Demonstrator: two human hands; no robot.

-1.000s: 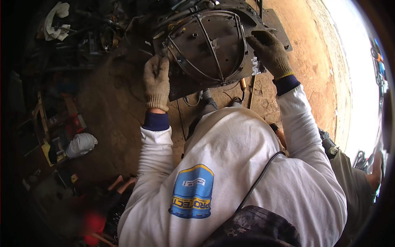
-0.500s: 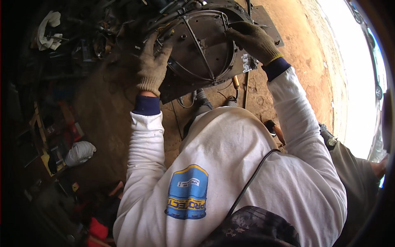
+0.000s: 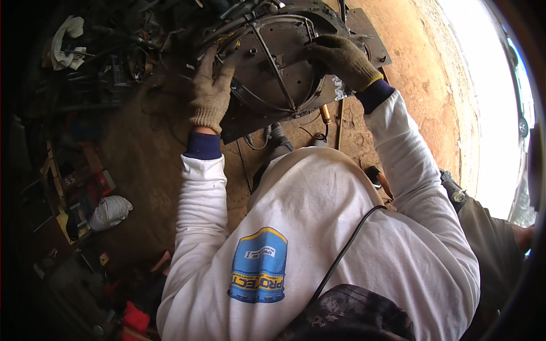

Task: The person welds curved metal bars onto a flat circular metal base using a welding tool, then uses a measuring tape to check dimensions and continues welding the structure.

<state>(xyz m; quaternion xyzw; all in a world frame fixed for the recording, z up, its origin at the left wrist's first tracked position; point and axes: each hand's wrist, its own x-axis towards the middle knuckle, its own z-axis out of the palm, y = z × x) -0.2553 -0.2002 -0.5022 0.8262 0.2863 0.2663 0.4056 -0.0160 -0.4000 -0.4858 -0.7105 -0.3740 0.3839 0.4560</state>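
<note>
A round frame of bent metal rod (image 3: 266,50) with a straight crossbar lies on a dark steel plate (image 3: 242,124). My left hand (image 3: 211,96), in a knitted work glove, grips the frame's left side; its thumb and fingers straddle the rim, with the fingertips partly lost in shadow. On the opposite side, my right hand (image 3: 346,61), gloved too, has its fingers curled over the right part of the frame. Those fingertips point in towards the crossbar, and the back of the hand hides the exact hold.
A brass-coloured torch-like handle (image 3: 325,114) with a cable hangs by the plate's near edge. Dark tools and scrap crowd the far left, beside a white cloth (image 3: 67,42). A pale bag (image 3: 111,212) lies on the left floor. Another person's clothed leg (image 3: 492,238) is at right.
My right hand has shifted left and slightly nearer, its fingers further inside the frame's rim. My left hand has stayed almost in place, and the frame has barely moved.
</note>
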